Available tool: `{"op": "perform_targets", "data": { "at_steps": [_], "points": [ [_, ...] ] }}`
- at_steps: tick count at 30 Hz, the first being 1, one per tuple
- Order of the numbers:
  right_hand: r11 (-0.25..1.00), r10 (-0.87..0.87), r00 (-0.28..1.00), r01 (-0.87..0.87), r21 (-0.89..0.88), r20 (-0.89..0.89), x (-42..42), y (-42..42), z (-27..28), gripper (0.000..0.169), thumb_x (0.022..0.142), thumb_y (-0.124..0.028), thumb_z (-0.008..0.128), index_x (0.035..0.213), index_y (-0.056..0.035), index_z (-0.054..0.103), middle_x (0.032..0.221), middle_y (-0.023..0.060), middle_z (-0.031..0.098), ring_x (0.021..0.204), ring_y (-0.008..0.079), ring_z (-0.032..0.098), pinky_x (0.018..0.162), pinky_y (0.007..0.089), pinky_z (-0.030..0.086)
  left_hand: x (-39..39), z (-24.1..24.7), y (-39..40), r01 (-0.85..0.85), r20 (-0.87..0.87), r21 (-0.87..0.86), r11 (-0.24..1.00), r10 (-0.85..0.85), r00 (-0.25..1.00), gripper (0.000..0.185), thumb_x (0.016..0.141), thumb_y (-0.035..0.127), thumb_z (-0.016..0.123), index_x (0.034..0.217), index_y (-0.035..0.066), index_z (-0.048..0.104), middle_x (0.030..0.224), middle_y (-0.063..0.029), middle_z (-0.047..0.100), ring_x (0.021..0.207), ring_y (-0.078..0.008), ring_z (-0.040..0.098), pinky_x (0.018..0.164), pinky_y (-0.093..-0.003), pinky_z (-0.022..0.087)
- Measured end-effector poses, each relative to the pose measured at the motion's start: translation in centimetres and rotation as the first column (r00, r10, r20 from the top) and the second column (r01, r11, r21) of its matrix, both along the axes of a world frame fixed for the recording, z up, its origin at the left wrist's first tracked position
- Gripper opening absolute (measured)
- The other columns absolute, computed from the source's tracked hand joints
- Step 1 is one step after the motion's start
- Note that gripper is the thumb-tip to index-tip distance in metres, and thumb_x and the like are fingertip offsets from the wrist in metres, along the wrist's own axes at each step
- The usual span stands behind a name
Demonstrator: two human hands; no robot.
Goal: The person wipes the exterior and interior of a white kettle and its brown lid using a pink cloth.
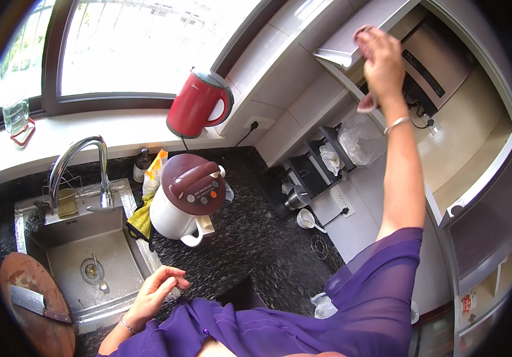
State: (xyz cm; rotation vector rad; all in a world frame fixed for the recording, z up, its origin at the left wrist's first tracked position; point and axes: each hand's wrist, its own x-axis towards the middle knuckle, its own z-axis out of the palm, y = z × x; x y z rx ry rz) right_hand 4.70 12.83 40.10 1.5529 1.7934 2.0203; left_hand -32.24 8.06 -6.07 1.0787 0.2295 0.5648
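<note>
My right hand (383, 67) is raised to the overhead cabinet at the upper right. It is shut on a pinkish cloth (367, 103), and part of the cloth also shows above the fingers. Hand and cloth are slightly blurred beside the lower edge of a cabinet door (349, 53); contact cannot be told. My left hand (160, 285) hovers low by the sink's right front corner, holding nothing, its fingers loosely bent and thumb apart. Near it are the steel sink (117, 250) and a white soymilk maker (164, 214) with a brown lid.
A red kettle (198, 105) stands on the windowsill. A chrome faucet (104, 174) arches over the sink. A cleaver (28, 299) lies on a round wooden board (55, 341) at the left. Over the black counter hangs a dark wall rack (311, 178); another cabinet door (490, 214) hangs open at the right.
</note>
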Motion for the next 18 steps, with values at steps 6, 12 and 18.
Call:
{"op": "perform_targets", "data": {
  "at_steps": [6, 12, 18],
  "points": [
    [0.987, -0.02, 0.996, 0.005, -0.159, -0.091, 0.4, -3.5, -10.4, 0.043, 0.072, -0.001, 0.065, 0.112, -0.016, 0.065, 0.119, 0.0009, 0.056, 0.11, 0.0232, 0.051, 0.092, 0.0361, 0.046, 0.7, 0.0, 1.8, 0.027, 0.015, -0.001, 1.0, -0.027, 1.0, 0.027, 0.098, 0.017, 0.047, 0.118, -0.001, 0.051, 0.1, -0.0094, 0.063, 0.096, -0.015, 0.059, 0.09, -0.0296, 0.044],
    [0.99, -0.139, 0.989, 0.137, 0.044, 0.057, -1.5, -1.8, -5.2, 0.04, 0.074, -0.005, 0.066, 0.112, -0.0154, 0.064, 0.12, 0.0011, 0.055, 0.109, 0.0226, 0.051, 0.092, 0.0331, 0.046, 1.6, -0.3, 1.9, 0.07, 0.01, -0.063, 0.996, -0.069, 0.998, 0.026, 0.098, 0.017, 0.047, 0.118, -0.001, 0.051, 0.101, -0.0085, 0.062, 0.097, -0.0137, 0.058, 0.09, -0.0286, 0.044],
    [0.984, -0.132, 0.983, 0.145, 0.102, -0.131, 1.6, -5.2, -9.0, 0.047, 0.07, -0.003, 0.064, 0.116, -0.0125, 0.06, 0.122, 0.0067, 0.052, 0.111, 0.0293, 0.048, 0.095, 0.0388, 0.044, 1.0, -2.2, 1.9, 0.07, -0.003, -0.119, 0.99, -0.071, 0.997, 0.027, 0.098, 0.018, 0.048, 0.117, 0.0, 0.052, 0.099, -0.0074, 0.063, 0.096, -0.0131, 0.058, 0.09, -0.0279, 0.043]
  ]
}}
